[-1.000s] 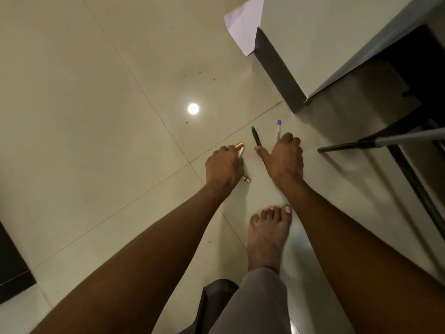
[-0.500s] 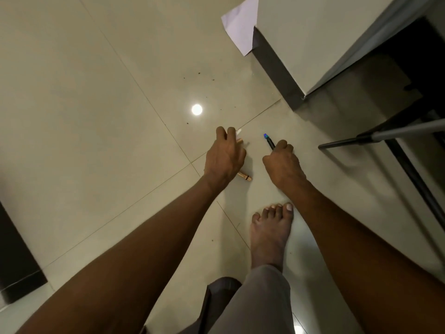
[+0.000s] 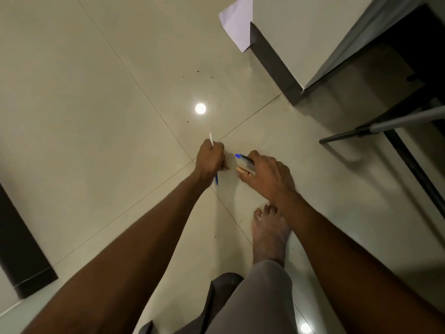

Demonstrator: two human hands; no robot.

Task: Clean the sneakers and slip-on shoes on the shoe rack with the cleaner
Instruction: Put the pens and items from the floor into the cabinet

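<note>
Shoes, rack, cleaner: none of them shows in your head view; you look down at bare floor, so I cannot tell where they lie relative to either hand

Left hand: your left hand (image 3: 210,158) is curled into a fist round a white pen (image 3: 211,139); its pale end sticks up past the knuckles toward the light spot; a blue tip (image 3: 216,180) pokes out below the fist, and whether it belongs to the same pen I cannot tell

Right hand: your right hand (image 3: 269,174) lies low over the floor, fingers bent; they hold a blue-capped pen (image 3: 243,158) whose cap points toward the left hand; the thumb side touches a small copper-coloured piece (image 3: 243,170) just below that pen; whether it is pinched or only touched is unclear

Between the hands: a narrow gap of tile; the hands are near but apart

Foot: your bare foot (image 3: 269,233) stands just behind the right wrist; a grey trouser leg (image 3: 255,297) covers the ankle

Floor: glossy pale tiles (image 3: 96,104); a round lamp reflection (image 3: 200,108) beyond the left hand; dark specks near it

Further out: a white sheet of paper (image 3: 237,25) by a pale cabinet (image 3: 313,32) with a dark base, top right; a grey metal bar (image 3: 385,125) to the right; a dark panel (image 3: 19,249) at the left edge
</note>
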